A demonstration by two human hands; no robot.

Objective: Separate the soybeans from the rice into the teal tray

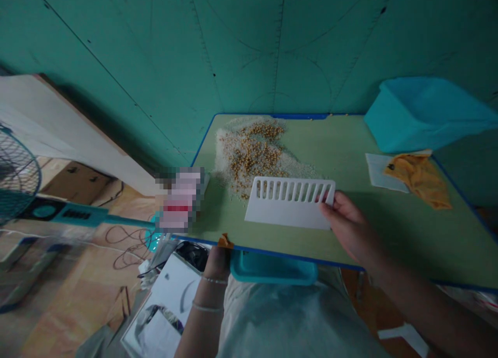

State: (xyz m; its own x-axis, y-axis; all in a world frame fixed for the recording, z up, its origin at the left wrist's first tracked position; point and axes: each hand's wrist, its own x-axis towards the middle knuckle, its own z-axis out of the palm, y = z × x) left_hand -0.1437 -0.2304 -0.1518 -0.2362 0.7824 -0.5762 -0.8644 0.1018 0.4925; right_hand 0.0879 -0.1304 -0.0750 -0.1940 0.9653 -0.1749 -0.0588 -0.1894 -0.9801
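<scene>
My right hand (348, 220) grips the right end of a flat white plastic scraper (288, 212) with a row of slots along its upper edge. The scraper is tilted over the table, just in front of a spread heap of pale grains (223, 153) mixed with round yellow-brown beans (254, 155). My left hand (218, 262) is below the table's front edge, beside the left end of a teal tray (274, 277). Its fingers are hidden, so its hold on the tray does not show. The tray sits at my lap, partly under the table edge.
The pale green table (342, 166) has a blue rim and meets a green wall. A blue bin (420, 114) stands back right, near an orange cloth (424, 179) and a white sheet (381, 171). A fan (62, 212) and a blurred pink item (181, 202) are left.
</scene>
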